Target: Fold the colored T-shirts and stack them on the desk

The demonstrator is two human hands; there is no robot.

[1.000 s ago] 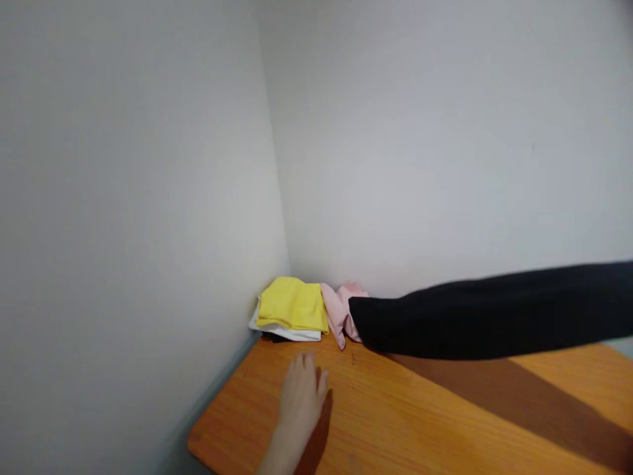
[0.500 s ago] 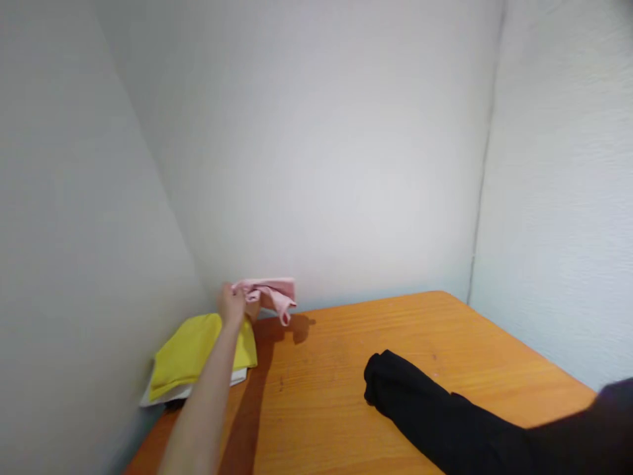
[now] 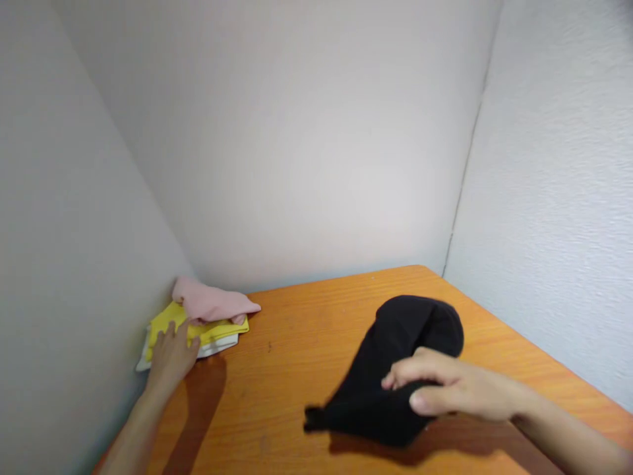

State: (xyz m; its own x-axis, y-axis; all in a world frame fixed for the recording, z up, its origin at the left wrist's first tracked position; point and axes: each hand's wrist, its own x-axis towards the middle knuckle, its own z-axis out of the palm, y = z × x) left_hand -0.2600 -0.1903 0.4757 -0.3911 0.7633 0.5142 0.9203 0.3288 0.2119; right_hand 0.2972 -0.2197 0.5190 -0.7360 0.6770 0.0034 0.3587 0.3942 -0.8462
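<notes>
On the left, my left hand (image 3: 174, 353) lies on a folded yellow cloth (image 3: 222, 328), its fingers spread. A crumpled pink cloth (image 3: 212, 302) rests on top of the yellow one, just beyond my fingertips. White cloth (image 3: 217, 346) shows underneath. At the right, my right hand (image 3: 450, 382) has its thumb and fingers around a fold of a black cloth item (image 3: 400, 330). A narrow end of the black fabric points left, and its far end is rounded and folded over. The exact kind of garment is unclear.
The orange-brown wooden table (image 3: 287, 369) stands in a corner between pale walls (image 3: 321, 145). The left wall is close beside the cloth pile. The table's right edge runs along the textured right wall (image 3: 554, 218).
The pink cloth has left my left hand and now lies on the yellow one. My right hand has come into view on the black cloth, which has bunched up and changed shape.
</notes>
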